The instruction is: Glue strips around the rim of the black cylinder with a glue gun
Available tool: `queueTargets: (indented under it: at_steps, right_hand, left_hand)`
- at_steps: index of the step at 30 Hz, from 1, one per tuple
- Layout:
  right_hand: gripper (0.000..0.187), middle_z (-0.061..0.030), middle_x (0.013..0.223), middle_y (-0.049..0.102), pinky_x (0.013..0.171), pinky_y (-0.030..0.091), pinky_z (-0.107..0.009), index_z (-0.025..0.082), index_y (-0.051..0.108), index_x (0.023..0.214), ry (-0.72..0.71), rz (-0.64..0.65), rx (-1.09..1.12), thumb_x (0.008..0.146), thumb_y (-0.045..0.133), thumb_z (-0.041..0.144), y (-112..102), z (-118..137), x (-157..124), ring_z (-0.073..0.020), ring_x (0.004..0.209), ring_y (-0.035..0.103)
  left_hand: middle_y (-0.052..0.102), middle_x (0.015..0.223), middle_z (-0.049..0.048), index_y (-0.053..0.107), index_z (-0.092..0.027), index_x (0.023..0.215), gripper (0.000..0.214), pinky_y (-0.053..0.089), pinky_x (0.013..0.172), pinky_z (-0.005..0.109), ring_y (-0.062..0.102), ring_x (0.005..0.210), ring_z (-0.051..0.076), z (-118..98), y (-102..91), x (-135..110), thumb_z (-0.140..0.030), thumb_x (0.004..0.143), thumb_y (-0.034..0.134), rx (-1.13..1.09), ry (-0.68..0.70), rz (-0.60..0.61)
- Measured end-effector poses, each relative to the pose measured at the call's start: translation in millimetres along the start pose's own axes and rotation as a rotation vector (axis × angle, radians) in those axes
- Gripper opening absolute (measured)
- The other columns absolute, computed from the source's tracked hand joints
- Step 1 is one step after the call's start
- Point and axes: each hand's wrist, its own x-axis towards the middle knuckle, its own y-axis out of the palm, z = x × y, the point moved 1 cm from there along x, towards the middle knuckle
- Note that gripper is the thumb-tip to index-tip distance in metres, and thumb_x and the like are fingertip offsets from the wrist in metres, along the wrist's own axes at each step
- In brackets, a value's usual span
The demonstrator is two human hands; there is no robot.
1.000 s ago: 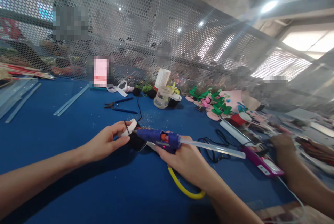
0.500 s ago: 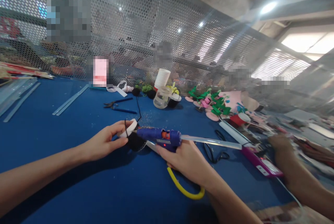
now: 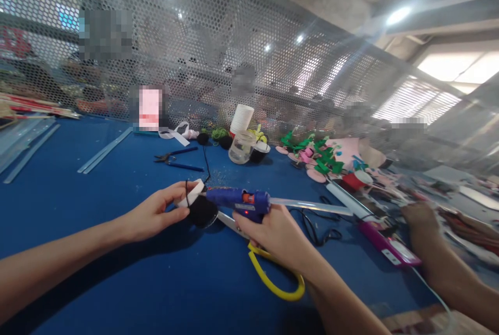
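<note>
My left hand (image 3: 156, 214) pinches a small white piece (image 3: 192, 193) with a black cord looped on it, held against a black pom-pom (image 3: 201, 211). My right hand (image 3: 273, 233) is closed around a blue glue gun (image 3: 239, 201) whose nozzle points left at the white piece. A clear glue stick (image 3: 312, 206) juts from the back of the gun. Scissors with yellow handles (image 3: 273, 278) lie on the blue table under my right wrist.
Another person's hand (image 3: 423, 220) rests at the right by a magenta tool (image 3: 385, 246). Behind stand a clear jar (image 3: 241, 146), a white cup stack (image 3: 241, 116), blue pliers (image 3: 173, 158), green and pink felt pieces (image 3: 323, 158). A perforated metal screen (image 3: 218, 49) bounds the table's far edge.
My right hand has shifted the glue gun slightly left and up, uncovering more of the yellow scissor handles. My left hand keeps its pinch in the same place.
</note>
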Motion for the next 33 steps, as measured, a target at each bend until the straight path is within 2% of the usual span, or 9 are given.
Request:
queueTargets:
  at_steps: [3, 13, 20, 24, 28, 33]
  right_hand:
    - [0.015, 0.0047, 0.046, 0.046, 0.036, 0.039, -0.017, 0.016, 0.049, 0.060, 0.023, -0.031, -0.007, 0.070, 0.050, 0.027, -2.2, 0.0, 4.5, -0.0071, 0.034, 0.045]
    - [0.015, 0.0043, 0.045, 0.047, 0.036, 0.040, -0.018, 0.016, 0.054, 0.063, 0.016, -0.004, 0.046, 0.071, 0.050, 0.028, -1.3, -4.3, 2.6, -0.0075, 0.034, 0.046]
    - [0.013, 0.0038, 0.048, 0.050, 0.034, 0.039, -0.017, 0.015, 0.054, 0.064, 0.012, 0.013, 0.041, 0.070, 0.051, 0.027, -0.1, -2.2, 1.6, -0.0074, 0.034, 0.047]
    - [0.011, 0.0041, 0.049, 0.050, 0.033, 0.038, -0.016, 0.016, 0.054, 0.065, 0.006, -0.023, 0.027, 0.070, 0.050, 0.025, 0.7, -3.5, 1.8, -0.0069, 0.034, 0.047]
    - [0.014, 0.0058, 0.044, 0.045, 0.034, 0.037, -0.016, 0.017, 0.051, 0.061, 0.014, 0.002, -0.004, 0.071, 0.050, 0.027, 1.0, -0.8, -1.0, -0.0079, 0.034, 0.047]
    - [0.015, 0.0062, 0.042, 0.043, 0.034, 0.036, -0.017, 0.018, 0.050, 0.059, -0.020, -0.024, -0.042, 0.071, 0.050, 0.028, 1.0, 1.9, -3.2, -0.0085, 0.035, 0.046]
  left_hand:
    - [0.043, 0.123, 0.0118, 0.052, -0.014, 0.095, 0.020, 0.029, 0.096, 0.037, 0.037, 0.117, 0.026, -0.1, 0.6, -0.7, -0.023, 0.080, 0.042, -0.002, 0.003, 0.001]
    - [0.050, 0.114, 0.0114, 0.051, -0.015, 0.073, 0.015, 0.029, 0.096, 0.037, 0.037, 0.118, 0.026, -2.1, 1.0, -1.2, -0.027, 0.080, 0.045, -0.027, -0.006, -0.023]
    - [0.051, 0.109, 0.0110, 0.048, -0.015, 0.071, 0.014, 0.030, 0.095, 0.037, 0.037, 0.117, 0.025, 1.1, 1.3, -1.9, -0.024, 0.081, 0.044, -0.029, 0.014, -0.028]
    - [0.049, 0.111, 0.0116, 0.048, -0.015, 0.072, 0.013, 0.029, 0.095, 0.038, 0.036, 0.117, 0.026, -0.7, 1.1, -1.4, -0.025, 0.081, 0.044, -0.029, 0.011, -0.015]
    - [0.049, 0.109, 0.0116, 0.045, -0.016, 0.067, 0.017, 0.031, 0.094, 0.037, 0.039, 0.114, 0.025, -1.5, 1.1, -1.1, -0.026, 0.081, 0.045, -0.032, 0.007, -0.023]
    - [0.051, 0.108, 0.0104, 0.050, -0.015, 0.074, 0.015, 0.031, 0.095, 0.036, 0.038, 0.115, 0.025, -1.2, 1.3, -1.1, -0.028, 0.081, 0.045, -0.032, 0.003, -0.025]
